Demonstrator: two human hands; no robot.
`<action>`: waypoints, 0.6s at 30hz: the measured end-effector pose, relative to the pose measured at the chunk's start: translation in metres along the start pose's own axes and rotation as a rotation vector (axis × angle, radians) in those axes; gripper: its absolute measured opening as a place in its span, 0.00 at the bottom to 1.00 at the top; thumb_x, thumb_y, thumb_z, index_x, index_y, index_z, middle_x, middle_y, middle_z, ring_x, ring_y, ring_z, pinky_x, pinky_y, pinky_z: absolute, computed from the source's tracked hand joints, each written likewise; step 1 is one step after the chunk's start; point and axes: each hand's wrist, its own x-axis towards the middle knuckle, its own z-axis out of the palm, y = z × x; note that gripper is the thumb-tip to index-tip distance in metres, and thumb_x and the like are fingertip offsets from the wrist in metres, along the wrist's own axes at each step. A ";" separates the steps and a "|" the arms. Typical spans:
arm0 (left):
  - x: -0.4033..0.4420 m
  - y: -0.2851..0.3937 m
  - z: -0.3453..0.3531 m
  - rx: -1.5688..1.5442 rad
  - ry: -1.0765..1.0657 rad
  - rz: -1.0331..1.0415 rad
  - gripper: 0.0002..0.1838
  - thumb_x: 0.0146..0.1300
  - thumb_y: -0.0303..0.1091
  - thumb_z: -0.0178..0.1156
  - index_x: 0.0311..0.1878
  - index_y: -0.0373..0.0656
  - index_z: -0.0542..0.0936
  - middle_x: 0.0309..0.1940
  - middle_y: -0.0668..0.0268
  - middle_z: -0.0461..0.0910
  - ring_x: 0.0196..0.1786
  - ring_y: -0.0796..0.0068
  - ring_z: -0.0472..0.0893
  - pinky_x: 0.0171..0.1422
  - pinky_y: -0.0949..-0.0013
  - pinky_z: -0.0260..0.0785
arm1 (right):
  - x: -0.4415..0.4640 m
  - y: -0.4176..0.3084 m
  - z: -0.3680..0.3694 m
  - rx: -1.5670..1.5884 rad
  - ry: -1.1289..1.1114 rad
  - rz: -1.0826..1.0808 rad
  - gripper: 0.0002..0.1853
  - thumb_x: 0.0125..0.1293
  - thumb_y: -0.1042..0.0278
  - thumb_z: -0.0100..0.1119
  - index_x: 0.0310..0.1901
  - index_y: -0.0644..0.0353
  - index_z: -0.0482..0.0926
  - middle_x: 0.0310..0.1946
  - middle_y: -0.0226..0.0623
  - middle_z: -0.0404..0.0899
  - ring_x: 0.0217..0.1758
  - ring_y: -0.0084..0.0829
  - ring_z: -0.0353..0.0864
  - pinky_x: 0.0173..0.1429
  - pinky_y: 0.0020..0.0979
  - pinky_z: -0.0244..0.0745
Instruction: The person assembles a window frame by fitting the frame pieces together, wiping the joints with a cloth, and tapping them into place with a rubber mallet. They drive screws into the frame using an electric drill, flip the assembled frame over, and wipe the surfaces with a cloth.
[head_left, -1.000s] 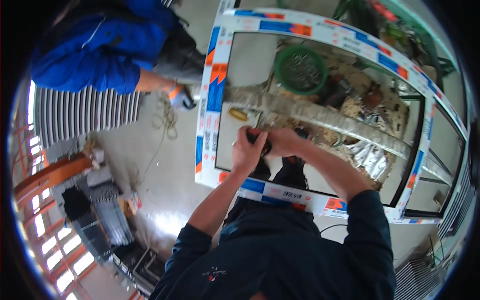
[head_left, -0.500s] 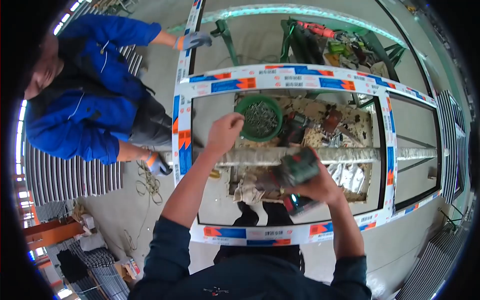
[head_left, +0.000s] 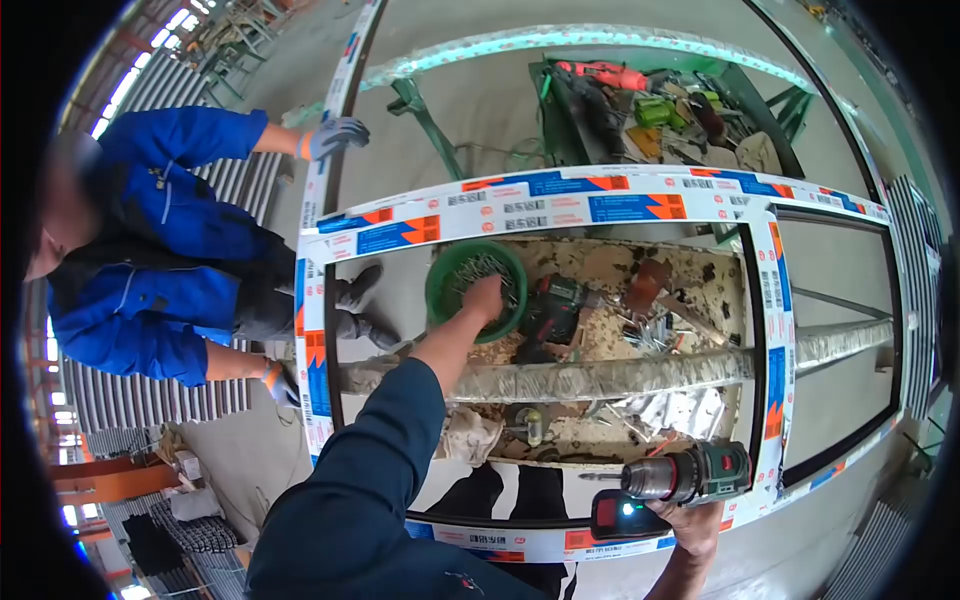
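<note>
My left hand (head_left: 485, 298) reaches down into a green bowl (head_left: 436, 305) of screws (head_left: 480, 266). Its fingers are bunched together among the screws, and the fingertips are hidden. At the lower right, my right hand (head_left: 692, 522) grips a cordless drill (head_left: 690, 474) from below, with the bit pointing left and a small light glowing near the battery. The drill is over the near side of a large frame (head_left: 530, 212) wrapped in printed white, blue and orange film. Through the frame's opening, the bowl sits on a worn board (head_left: 600, 262) below.
A second cordless drill (head_left: 552, 312) lies right of the bowl. A wrapped bar (head_left: 560, 378) crosses under the frame. At the back stands a green bin (head_left: 560, 140) of tools, including a red power tool (head_left: 603, 75). A co-worker in blue (head_left: 190, 200) holds the frame's left side with gloved hands.
My left hand has moved down into the bowl of screws. My right hand has carried the drill right and toward me, and the view has shifted.
</note>
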 end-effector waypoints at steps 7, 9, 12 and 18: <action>-0.012 -0.030 -0.023 -0.107 -0.065 0.048 0.17 0.57 0.26 0.56 0.51 0.47 0.80 0.48 0.52 0.82 0.51 0.44 0.81 0.53 0.49 0.74 | 0.009 0.003 0.015 0.146 0.101 -0.053 0.42 0.42 0.65 0.86 0.59 0.62 0.72 0.49 0.32 0.79 0.51 0.28 0.79 0.61 0.33 0.75; -0.009 -0.044 -0.024 -0.087 -0.140 0.020 0.18 0.57 0.27 0.59 0.53 0.42 0.80 0.46 0.53 0.84 0.45 0.55 0.84 0.50 0.56 0.76 | 0.007 -0.009 0.029 0.152 0.085 -0.095 0.40 0.44 0.65 0.85 0.59 0.62 0.73 0.49 0.32 0.79 0.50 0.28 0.79 0.59 0.32 0.75; -0.057 -0.012 -0.082 -0.627 -0.319 -0.014 0.16 0.62 0.31 0.61 0.52 0.36 0.80 0.39 0.60 0.84 0.41 0.68 0.84 0.48 0.65 0.77 | -0.002 -0.007 0.038 0.169 0.164 -0.119 0.34 0.49 0.58 0.80 0.55 0.65 0.75 0.38 0.35 0.81 0.37 0.31 0.81 0.48 0.34 0.77; -0.207 0.052 -0.177 -1.815 -0.249 0.014 0.11 0.72 0.34 0.58 0.53 0.40 0.79 0.41 0.65 0.82 0.43 0.73 0.84 0.48 0.66 0.80 | -0.013 0.010 0.105 0.376 -0.310 0.163 0.13 0.53 0.63 0.62 0.29 0.67 0.80 0.23 0.41 0.79 0.28 0.34 0.79 0.36 0.30 0.74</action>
